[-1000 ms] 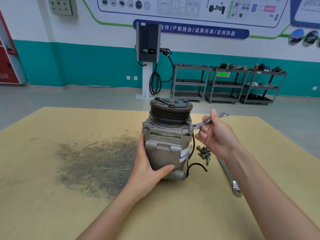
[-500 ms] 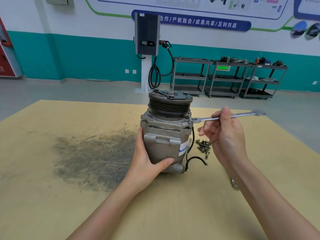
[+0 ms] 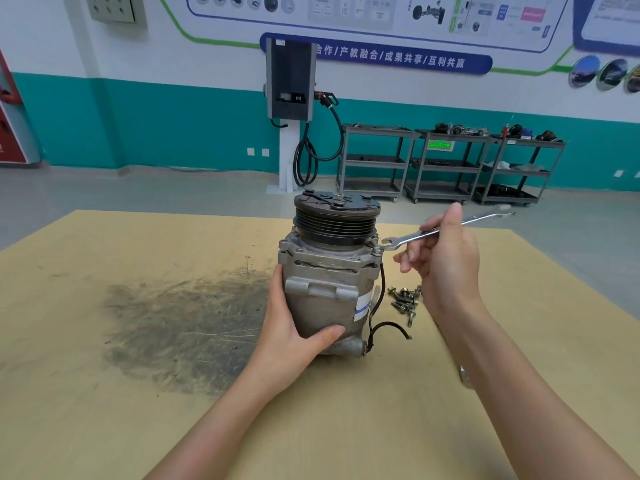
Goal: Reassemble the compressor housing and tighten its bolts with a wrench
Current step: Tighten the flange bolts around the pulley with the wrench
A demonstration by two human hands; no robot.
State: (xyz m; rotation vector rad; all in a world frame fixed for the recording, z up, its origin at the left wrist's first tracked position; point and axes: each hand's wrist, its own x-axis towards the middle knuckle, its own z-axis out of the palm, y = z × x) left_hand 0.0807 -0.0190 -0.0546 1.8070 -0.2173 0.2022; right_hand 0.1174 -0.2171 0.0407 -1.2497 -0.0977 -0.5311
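Fingers of the right hand [image 3: 446,265] pinch the shank of an open-ended wrench [image 3: 440,230], thumb raised along its near side, remaining fingers loosely curled below. The wrench runs nearly level, its open head just beside, and seemingly slightly above, a bolt head [image 3: 377,251] at the right corner of the upper flange; whether the head is seated on the bolt cannot be told. The left hand [image 3: 294,327] grips the lower body of the compressor [image 3: 329,289], thumb across the near face and fingers hidden behind it.

Step in hand, as judged: tightening the flange bolts, with the wrench between strokes and being reset. The next move calls for dropping the open head squarely over the bolt flats before turning, while the left hand braces the body against the torque; a partial seat could slip and round the flats.

The compressor stands upright near the middle of the tan table [image 3: 104,427], on its rear end, black grooved pulley [image 3: 334,225] uppermost. The housing is dull grey cast metal with a visible seam under the flange, a white label on the right side and a black wire [image 3: 381,317] trailing to the table. Loose bolts [image 3: 403,301] lie in a heap just right of it, so fastening appears unfinished.
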